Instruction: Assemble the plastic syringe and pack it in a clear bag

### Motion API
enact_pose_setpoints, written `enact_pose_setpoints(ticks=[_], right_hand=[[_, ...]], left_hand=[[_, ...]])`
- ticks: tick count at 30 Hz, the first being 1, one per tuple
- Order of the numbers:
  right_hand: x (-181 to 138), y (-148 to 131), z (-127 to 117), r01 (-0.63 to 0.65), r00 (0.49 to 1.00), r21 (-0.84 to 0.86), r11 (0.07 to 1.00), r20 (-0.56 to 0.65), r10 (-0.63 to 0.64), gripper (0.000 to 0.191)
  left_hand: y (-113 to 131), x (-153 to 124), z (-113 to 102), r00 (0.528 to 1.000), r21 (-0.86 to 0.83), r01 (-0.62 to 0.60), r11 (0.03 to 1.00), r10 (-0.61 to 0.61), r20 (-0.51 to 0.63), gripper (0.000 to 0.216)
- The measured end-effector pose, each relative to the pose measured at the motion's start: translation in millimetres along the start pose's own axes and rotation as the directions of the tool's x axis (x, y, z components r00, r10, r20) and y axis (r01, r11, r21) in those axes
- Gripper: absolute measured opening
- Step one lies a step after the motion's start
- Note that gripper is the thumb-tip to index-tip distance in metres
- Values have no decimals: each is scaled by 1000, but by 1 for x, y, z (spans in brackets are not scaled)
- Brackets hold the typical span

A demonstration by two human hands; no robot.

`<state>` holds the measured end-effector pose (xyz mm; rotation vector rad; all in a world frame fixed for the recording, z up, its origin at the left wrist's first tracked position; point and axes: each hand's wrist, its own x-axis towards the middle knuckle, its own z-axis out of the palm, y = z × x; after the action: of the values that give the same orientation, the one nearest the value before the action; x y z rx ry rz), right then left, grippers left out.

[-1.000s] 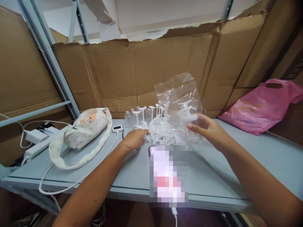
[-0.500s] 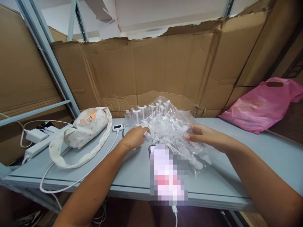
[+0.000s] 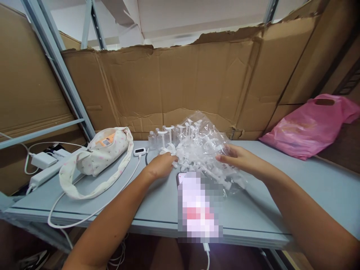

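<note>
A clear plastic bag [image 3: 209, 138] full of small white plastic parts [image 3: 194, 157] lies on its side on the grey shelf. My right hand [image 3: 237, 159] grips its right side, thumb in front and fingers partly behind the film. At the bag's left end, my left hand [image 3: 163, 165] is curled against the loose white parts. Its fingertips are partly hidden, so what they hold cannot be made out. Behind that hand stand several small clear bottles [image 3: 152, 140], and white T-shaped pieces [image 3: 162, 138] rise among them.
A phone [image 3: 197, 202] with a blurred screen lies in front of the bag, its cable hanging over the shelf edge. To the left are a floral pouch [image 3: 92, 161], a small white device [image 3: 140, 151] and a power strip [image 3: 53, 170]. A pink bag [image 3: 306, 127] sits far right, against cardboard [image 3: 180, 82].
The bag's front end has drawn back and up, with my right hand shifting slightly left and upward. My left hand has moved slightly right, and white parts now show behind it.
</note>
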<state>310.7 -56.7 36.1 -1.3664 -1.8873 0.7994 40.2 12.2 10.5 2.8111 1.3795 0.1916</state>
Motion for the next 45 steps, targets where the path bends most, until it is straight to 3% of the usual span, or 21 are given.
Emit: enact_pose_setpoints(ticks=[3,6,9,12,14,15,20,23,26,30,31,32,34,36,37,39,41,45], right_hand=[[-1,-2,1,-7,1000,-56,998,27,9,32],[0,-3,2,-15,1000,-102,995,12,17,34],[1,-1,4,-10,1000,-119,993,-4,9,36],[0,1,6,-14,997,-139,990,79,25,34],[-1,2,7,21,986,-132,991,169,2,31],[-1,2,7,44,978,-125,991,210,-17,30],[-3,-1,8,87,956,-110,990,290,-52,29],[-3,-2,9,74,961,-55,996,271,-56,31],[-2,-3,10,51,984,-47,998,175,-43,33],[-1,-4,10,0,999,-63,998,-49,-4,34],[-1,-4,9,1,996,-42,999,-93,-5,34],[-1,-4,9,10,993,-14,1000,-120,-12,34],[-2,-5,9,40,992,47,998,-123,-34,33],[-3,-7,11,61,996,97,993,-77,-54,33],[-4,-8,12,69,997,119,991,-51,-63,33],[-4,-8,14,79,997,156,985,-22,-76,35],[-4,-6,15,81,997,180,980,-25,-78,37],[-1,-2,15,70,996,199,977,-61,-59,36]], left_hand=[[3,-2,-7,997,-40,-10,999,7,-72,35],[10,-4,-17,958,-116,-27,993,-7,-288,26],[17,-6,-25,825,-189,-73,979,-47,-563,16],[19,-6,-28,699,-247,-148,958,-75,-711,9],[17,-5,-28,675,-285,-185,940,-89,-732,7],[16,-4,-27,685,-301,-199,932,-87,-723,7],[16,-4,-24,828,-473,-233,850,-82,-555,18],[21,-7,-26,851,-611,-233,757,-146,-505,35],[25,-9,-30,818,-636,-287,717,-162,-552,40],[22,-6,-29,678,-534,-245,809,-250,-691,32],[21,-5,-28,671,-559,-221,799,-292,-682,35],[20,-4,-27,697,-631,-209,747,-338,-632,42],[20,-2,-24,834,-839,-177,514,-374,-405,64],[23,-2,-20,959,-973,-73,218,-251,-128,85],[26,-2,-18,986,-994,-19,103,-163,-35,92],[33,-3,-16,999,-999,30,-43,-28,31,104],[39,-5,-14,1000,-994,-7,-114,6,-8,112],[43,-4,-12,987,-984,-153,-88,-53,-149,108]])
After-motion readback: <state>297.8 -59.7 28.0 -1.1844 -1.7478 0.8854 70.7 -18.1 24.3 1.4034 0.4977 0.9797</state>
